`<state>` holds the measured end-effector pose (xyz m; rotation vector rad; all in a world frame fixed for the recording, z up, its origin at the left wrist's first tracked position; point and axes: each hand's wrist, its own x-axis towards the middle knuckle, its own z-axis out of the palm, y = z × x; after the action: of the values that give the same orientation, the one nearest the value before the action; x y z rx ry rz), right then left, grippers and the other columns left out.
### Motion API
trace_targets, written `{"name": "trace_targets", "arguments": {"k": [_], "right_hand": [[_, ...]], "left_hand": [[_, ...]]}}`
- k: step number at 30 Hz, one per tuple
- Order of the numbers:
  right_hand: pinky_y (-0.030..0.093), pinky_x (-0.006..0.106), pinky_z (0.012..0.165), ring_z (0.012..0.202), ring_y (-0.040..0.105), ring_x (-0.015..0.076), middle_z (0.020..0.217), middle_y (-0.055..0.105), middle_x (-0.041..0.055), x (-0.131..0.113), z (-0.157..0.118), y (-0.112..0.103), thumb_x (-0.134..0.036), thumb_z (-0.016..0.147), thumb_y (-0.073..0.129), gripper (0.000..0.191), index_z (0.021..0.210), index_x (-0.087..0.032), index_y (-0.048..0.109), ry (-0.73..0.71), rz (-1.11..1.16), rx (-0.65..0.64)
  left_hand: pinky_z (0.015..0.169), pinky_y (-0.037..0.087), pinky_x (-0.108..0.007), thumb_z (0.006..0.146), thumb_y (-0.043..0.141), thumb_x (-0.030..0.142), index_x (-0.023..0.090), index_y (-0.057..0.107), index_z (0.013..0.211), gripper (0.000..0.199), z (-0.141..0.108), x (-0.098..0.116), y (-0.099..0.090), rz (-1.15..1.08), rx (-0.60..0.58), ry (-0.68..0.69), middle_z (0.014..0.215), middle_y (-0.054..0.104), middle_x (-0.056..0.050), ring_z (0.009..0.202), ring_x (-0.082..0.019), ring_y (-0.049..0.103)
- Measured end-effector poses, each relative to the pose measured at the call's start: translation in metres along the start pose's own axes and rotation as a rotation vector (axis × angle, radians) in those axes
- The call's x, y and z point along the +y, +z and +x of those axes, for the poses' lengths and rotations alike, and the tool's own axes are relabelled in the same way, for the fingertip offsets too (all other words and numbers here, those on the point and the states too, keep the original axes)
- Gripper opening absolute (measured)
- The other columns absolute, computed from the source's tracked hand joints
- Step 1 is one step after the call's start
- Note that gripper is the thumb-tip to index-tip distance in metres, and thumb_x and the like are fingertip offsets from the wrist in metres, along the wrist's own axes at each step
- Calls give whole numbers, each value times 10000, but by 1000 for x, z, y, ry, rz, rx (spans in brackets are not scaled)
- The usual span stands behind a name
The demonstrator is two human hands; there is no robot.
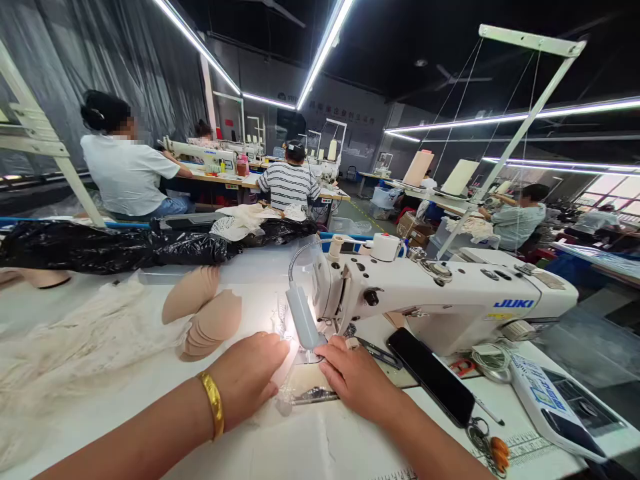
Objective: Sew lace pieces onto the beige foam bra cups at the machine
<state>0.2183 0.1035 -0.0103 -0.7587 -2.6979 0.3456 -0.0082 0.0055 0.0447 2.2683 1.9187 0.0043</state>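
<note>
A white sewing machine (400, 283) marked JUKI stands before me, its grey gooseneck lamp (303, 317) lighting the stitching area. Just left of the needle area, my left hand (250, 370), with a gold bracelet (213, 407), is closed on a thin pale piece of fabric (286, 373). My right hand (356, 380) is on the other side, fingers bent and close together beside the lamp's lower end. Whatever those fingers pinch is too small or hidden to make out. The needle and presser foot are mostly hidden behind the lamp.
Tan oval pads (213, 327) and cream lace fabric (90, 353) lie left. A phone (433, 377), an orange-handled item (499, 455) and a white box (550, 400) lie right. Black plastic (120, 247) lines the back edge. Several people sit at other machines beyond.
</note>
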Motion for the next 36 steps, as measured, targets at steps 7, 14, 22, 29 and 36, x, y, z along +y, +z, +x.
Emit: {"name": "trace_targets", "arguments": {"k": [7, 14, 22, 29, 36], "right_hand": [[387, 295, 664, 771, 542, 200, 976, 628, 38, 2, -1, 1, -178, 1009, 501, 210, 1145, -250, 644, -12, 8, 4], [387, 301, 674, 759, 538, 202, 938, 628, 33, 5, -1, 6, -154, 1001, 479, 255, 1155, -260, 653, -48, 19, 36], [388, 297, 672, 779, 545, 205, 961, 629, 41, 5, -1, 6, -145, 992, 491, 254, 1149, -252, 660, -53, 12, 48], [404, 308, 680, 787, 556, 213, 953, 639, 45, 4, -3, 6, -162, 1002, 480, 259, 1163, -255, 661, -20, 19, 29], [419, 315, 659, 782, 573, 216, 940, 637, 48, 10, 0, 13, -160, 995, 479, 259, 1150, -254, 664, -45, 7, 86]], "left_hand": [[714, 453, -360, 879, 609, 149, 198, 664, 877, 73, -4, 17, -2, 16, -126, 45, 986, 684, -63, 891, -271, 640], [791, 458, -365, 883, 542, 86, 197, 615, 875, 132, 29, 11, 26, 55, 168, 271, 992, 695, -43, 899, -253, 629], [740, 489, -279, 918, 503, 119, 219, 566, 905, 119, 34, 8, 37, -279, 261, 228, 918, 696, 1, 824, -188, 641], [827, 517, -338, 903, 544, 90, 211, 632, 947, 156, 37, 6, 39, -89, 277, 249, 998, 708, -51, 936, -241, 657], [829, 511, -411, 962, 537, 170, 185, 657, 953, 122, 39, 8, 38, 29, 295, 175, 990, 690, -114, 958, -300, 644]]}}
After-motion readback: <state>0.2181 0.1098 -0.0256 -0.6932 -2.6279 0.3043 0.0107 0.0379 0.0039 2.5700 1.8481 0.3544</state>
